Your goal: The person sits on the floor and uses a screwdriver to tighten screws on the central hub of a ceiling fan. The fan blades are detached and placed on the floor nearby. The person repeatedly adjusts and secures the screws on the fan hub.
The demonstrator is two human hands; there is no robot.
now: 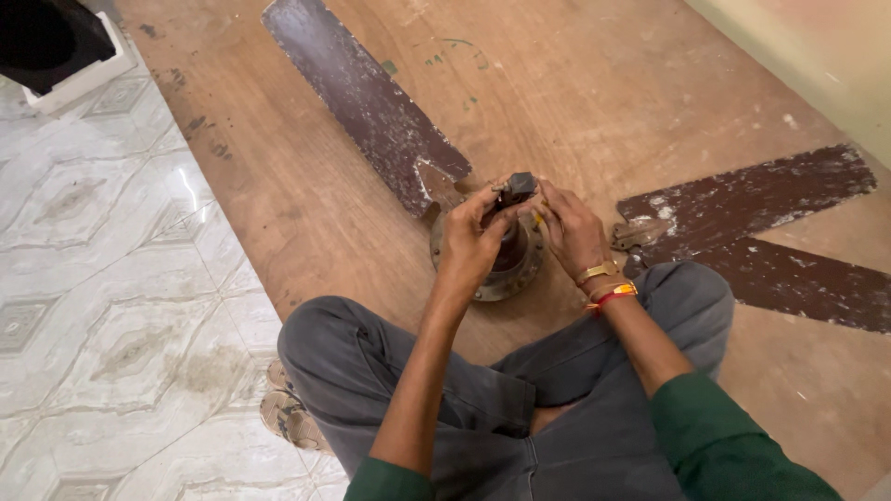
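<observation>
A single view comes from a camera on the person's head, tilted steeply down and a little forward over the crossed legs (483, 408). It sits close, at arm's reach above the hands (520, 237), which fall near the middle of the picture. The wooden board (306, 213) fills the centre and right; the tiled floor (102, 278) runs down the left edge.

Home floor: patterned tiles (111, 306), plywood sheet (306, 195)

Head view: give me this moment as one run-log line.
left hand: grips shaft top | right hand: at shaft | fan motor: on board | blades: attached
</observation>
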